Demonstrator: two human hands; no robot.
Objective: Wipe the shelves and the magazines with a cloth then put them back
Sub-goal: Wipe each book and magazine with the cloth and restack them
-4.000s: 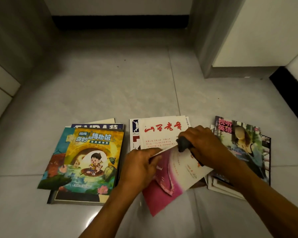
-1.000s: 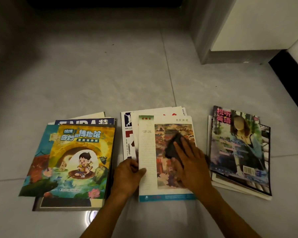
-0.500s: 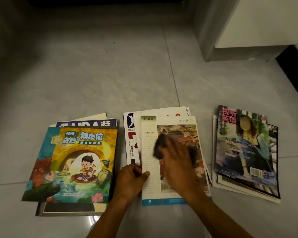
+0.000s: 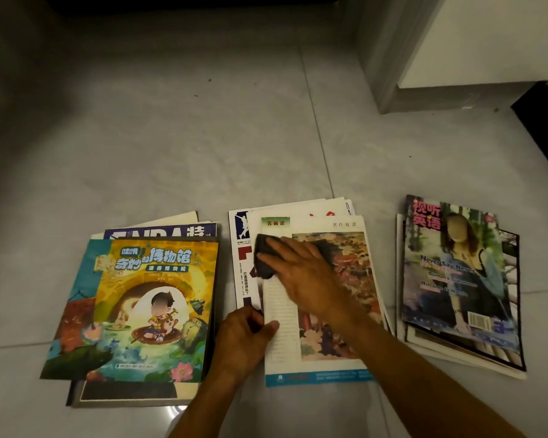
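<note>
Grey glossy floor tiles [image 4: 159, 147] carried three piles of magazines, told here from left to right. On the left sat a pile topped by a yellow-and-teal cartoon magazine [image 4: 152, 308] showing a child in a small boat, lying where it had lain a second before. Just beside its right edge, the left hand [image 4: 246, 338] rested on the floor at the near left edge of the middle pile, fingers curled and thumb laid on the margin of the top sheet, pinning it as it had half a second earlier. That top sheet was a white magazine page with a printed painting [image 4: 336, 298] and a blue strip along its near edge, lying flat over the other middle-pile issues. The right hand [image 4: 301, 273] lay flat on this page with fingers straight, pressing a dark grey wiping cloth [image 4: 264, 256] under the fingertips. Compared with half a second before, the cloth and fingers had swept to the page's upper left corner, close to the green title box. Well apart on the right, a pile topped by a glossy magazine with a woman on its cover [image 4: 456, 273] had stayed in place. A pale cabinet base [image 4: 424, 90] stood at the far right.
</note>
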